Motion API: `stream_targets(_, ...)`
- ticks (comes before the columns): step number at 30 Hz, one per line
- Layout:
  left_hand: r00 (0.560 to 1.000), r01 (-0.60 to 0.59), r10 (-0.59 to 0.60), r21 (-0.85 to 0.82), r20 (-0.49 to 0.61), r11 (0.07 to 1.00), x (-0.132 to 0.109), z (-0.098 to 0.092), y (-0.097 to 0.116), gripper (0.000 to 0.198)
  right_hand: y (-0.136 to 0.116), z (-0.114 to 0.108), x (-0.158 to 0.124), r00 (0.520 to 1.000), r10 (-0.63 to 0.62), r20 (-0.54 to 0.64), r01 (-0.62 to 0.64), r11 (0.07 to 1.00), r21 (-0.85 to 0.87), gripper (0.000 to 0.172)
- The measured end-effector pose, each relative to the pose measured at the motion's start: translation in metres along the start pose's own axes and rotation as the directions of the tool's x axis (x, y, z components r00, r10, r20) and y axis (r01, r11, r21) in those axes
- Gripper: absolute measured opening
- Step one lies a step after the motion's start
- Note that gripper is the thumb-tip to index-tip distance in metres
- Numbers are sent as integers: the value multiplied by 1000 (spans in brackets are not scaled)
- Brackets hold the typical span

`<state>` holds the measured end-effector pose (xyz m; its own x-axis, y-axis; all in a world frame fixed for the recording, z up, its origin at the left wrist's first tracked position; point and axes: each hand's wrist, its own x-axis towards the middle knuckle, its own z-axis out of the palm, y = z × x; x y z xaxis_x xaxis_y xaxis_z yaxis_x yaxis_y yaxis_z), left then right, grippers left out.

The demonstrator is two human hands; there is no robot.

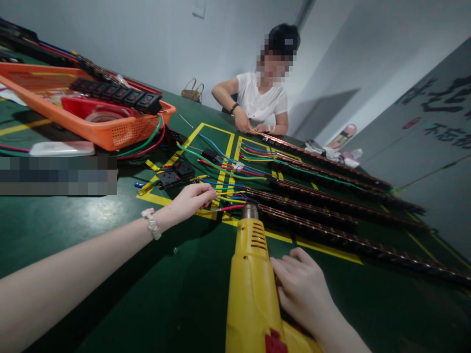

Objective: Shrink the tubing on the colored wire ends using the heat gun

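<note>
My left hand (195, 200) reaches in from the left, thumb and fingers pinched on the ends of thin colored wires (235, 200). These wires come out of a long dark strip (316, 223) lying on the green table. A yellow heat gun (252, 274) is in my right hand (303, 279), whose fingers are curled against the gun's right side; part of its handle is hidden. The gun's metal nozzle points away from me, close to the wires where they meet the strip. A red wire (231, 208) passes just left of the nozzle.
Black sockets (176, 174) lie beyond my left hand. An orange basket (106, 132) holding a black socket strip (117, 93) stands at the left. More wired strips (353, 206) stretch rightward. Across the green table (162, 279), a person in white (261, 98) handles another strip.
</note>
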<state>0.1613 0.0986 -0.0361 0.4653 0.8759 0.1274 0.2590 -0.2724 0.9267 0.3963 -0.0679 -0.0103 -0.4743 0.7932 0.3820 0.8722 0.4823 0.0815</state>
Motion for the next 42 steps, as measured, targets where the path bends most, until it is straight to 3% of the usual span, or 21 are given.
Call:
stream_targets(6,998,-6,7,23,-63,1000,2,2,-4,38,-5,0,11,1000,-2,4,2,1000,-31,18)
stream_targets(13,998,21,-21,-3,-52,1000,2,1,-3,37,-10,5,23,1000,-19,1,19,999,-40,14)
stream_targets(24,999,-7,8,32,-54,999,1,1,-5,43,-30,17,51,991,-79,109,83,996,-31,10)
stream_targets(35,999,-26,28,46,-36,999,-1,-1,-2,41,-29,18,46,994,-53,95,54,999,-2,6)
stream_targets(42,1000,27,-27,-23,-3,999,0,1,-8,40,-19,12,30,1000,-2,27,2,1000,6,8)
